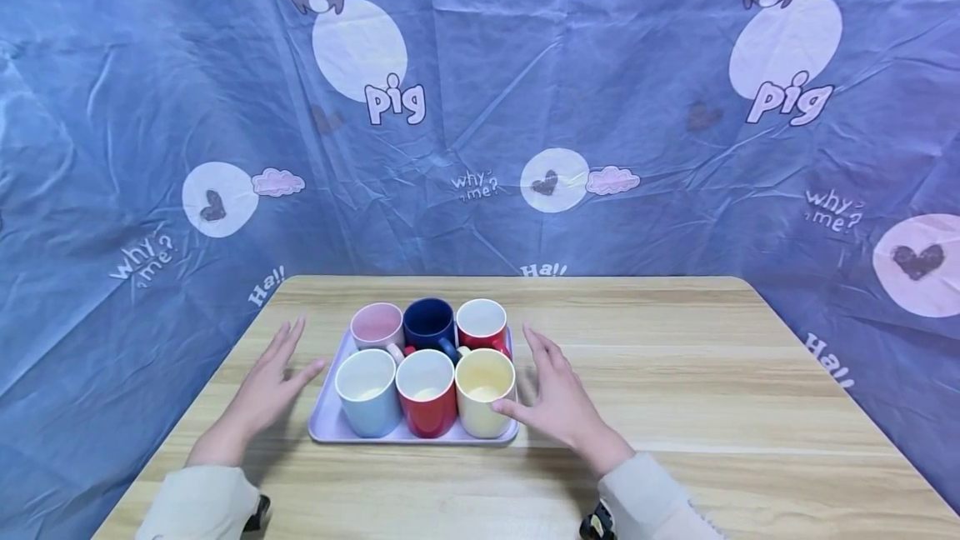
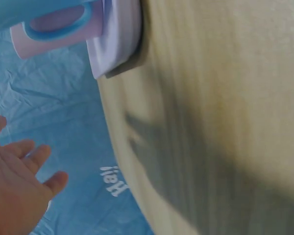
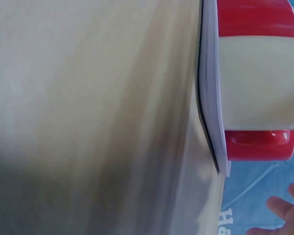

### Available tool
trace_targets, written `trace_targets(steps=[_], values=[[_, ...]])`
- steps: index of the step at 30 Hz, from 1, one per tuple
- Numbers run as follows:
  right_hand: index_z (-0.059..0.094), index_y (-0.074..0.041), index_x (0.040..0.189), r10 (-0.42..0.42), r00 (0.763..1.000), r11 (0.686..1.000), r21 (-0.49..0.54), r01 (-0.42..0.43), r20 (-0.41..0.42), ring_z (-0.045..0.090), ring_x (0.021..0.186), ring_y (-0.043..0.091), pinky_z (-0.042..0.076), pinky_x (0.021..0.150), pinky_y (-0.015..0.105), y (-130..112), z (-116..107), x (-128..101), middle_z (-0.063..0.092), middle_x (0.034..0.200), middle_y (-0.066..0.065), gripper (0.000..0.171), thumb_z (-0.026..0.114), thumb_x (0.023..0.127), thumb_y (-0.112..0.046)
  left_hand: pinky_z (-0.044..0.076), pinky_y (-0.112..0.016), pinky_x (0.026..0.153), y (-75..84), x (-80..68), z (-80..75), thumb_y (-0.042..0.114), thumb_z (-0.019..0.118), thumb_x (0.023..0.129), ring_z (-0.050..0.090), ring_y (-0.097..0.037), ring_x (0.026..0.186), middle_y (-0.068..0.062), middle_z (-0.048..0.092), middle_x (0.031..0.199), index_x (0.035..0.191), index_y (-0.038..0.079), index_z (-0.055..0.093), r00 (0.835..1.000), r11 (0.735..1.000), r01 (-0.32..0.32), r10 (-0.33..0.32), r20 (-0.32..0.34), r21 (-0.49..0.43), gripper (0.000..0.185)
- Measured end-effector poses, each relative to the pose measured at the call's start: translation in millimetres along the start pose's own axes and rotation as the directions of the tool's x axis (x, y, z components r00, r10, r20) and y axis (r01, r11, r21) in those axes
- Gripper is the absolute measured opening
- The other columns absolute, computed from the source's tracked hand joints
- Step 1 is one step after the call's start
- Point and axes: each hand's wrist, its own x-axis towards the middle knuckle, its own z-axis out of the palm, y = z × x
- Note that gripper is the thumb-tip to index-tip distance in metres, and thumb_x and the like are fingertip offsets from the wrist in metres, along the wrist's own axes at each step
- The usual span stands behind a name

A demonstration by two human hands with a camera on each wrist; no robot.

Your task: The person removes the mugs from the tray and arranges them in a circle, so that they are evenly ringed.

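Note:
A lilac tray (image 1: 327, 425) carries two rows of mugs. In the front row stand a light blue mug (image 1: 369, 408), a red mug (image 1: 430, 415) and a pale yellow mug (image 1: 478, 417). Behind them are a pink mug (image 1: 377, 326), a navy mug (image 1: 429, 321) and another red mug (image 1: 482, 323). My left hand (image 1: 262, 390) hovers left of the tray, fingers spread, holding nothing. On the right side, my right hand (image 1: 558, 402) is spread too; its thumb overlaps the yellow mug in the head view. Both wrist views show the fingers (image 2: 36, 156) apart and relaxed.
The wooden table (image 1: 675, 373) extends well to the right of the tray. A blue printed curtain (image 1: 480, 107) hangs behind and along both sides of it. Dark bands sit at the cuffs of both sleeves (image 1: 198, 502).

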Motion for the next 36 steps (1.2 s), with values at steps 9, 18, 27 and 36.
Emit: trace_targets(steps=[9, 18, 27, 36], values=[[0.019, -0.02, 0.153, 0.036, 0.999, 0.997, 0.075, -0.036, -0.003, 0.043, 0.125, 0.037, 0.041, 0.098, 0.056, -5, 11, -6, 0.037, 0.143, 0.019, 0.118, 0.073, 0.062, -0.07, 0.019, -0.07, 0.102, -20.5, -1.3, 7.5, 0.036, 0.057, 0.095, 0.023, -0.051, 0.132, -0.028, 0.016, 0.152, 0.154, 0.011, 0.008, 0.998, 0.988, 0.057, -0.053, 0.036, -0.141, 0.08], [0.028, -0.01, 0.15, 0.007, 0.999, 0.98, 0.198, 0.003, -0.05, 0.056, 0.109, 0.031, 0.048, 0.091, 0.047, -5, 23, -8, 0.048, 0.128, 0.017, 0.113, 0.083, 0.062, -0.056, 0.035, -0.057, 0.101, -30.5, -3.3, 15.7, 0.026, 0.065, 0.091, 0.036, -0.047, 0.128, -0.03, 0.029, 0.146, 0.151, 0.001, 0.015, 0.993, 0.95, 0.095, -0.07, 0.095, -0.298, 0.082], [0.035, -0.005, 0.145, 0.049, 0.997, 0.964, 0.263, -0.034, -0.053, 0.056, 0.104, 0.025, 0.047, 0.09, 0.044, -10, 29, -10, 0.049, 0.124, 0.01, 0.108, 0.086, 0.061, -0.05, 0.044, -0.026, 0.097, -46.0, -7.4, 22.3, 0.008, 0.067, 0.088, 0.04, -0.045, 0.125, -0.035, 0.037, 0.139, 0.146, -0.01, 0.02, 0.983, 0.848, 0.109, -0.013, 0.185, -0.519, 0.077], [0.041, -0.008, 0.142, 0.092, 0.992, 0.946, 0.319, -0.06, -0.086, 0.057, 0.101, 0.026, 0.049, 0.088, 0.048, -13, 38, -11, 0.046, 0.121, 0.011, 0.1, 0.088, 0.062, -0.045, 0.047, -0.019, 0.089, -53.6, -12.3, 24.0, 0.002, 0.063, 0.089, 0.058, -0.018, 0.111, -0.042, 0.035, 0.135, 0.139, -0.022, 0.016, 0.952, 0.742, 0.176, 0.04, 0.304, -0.647, 0.072]])
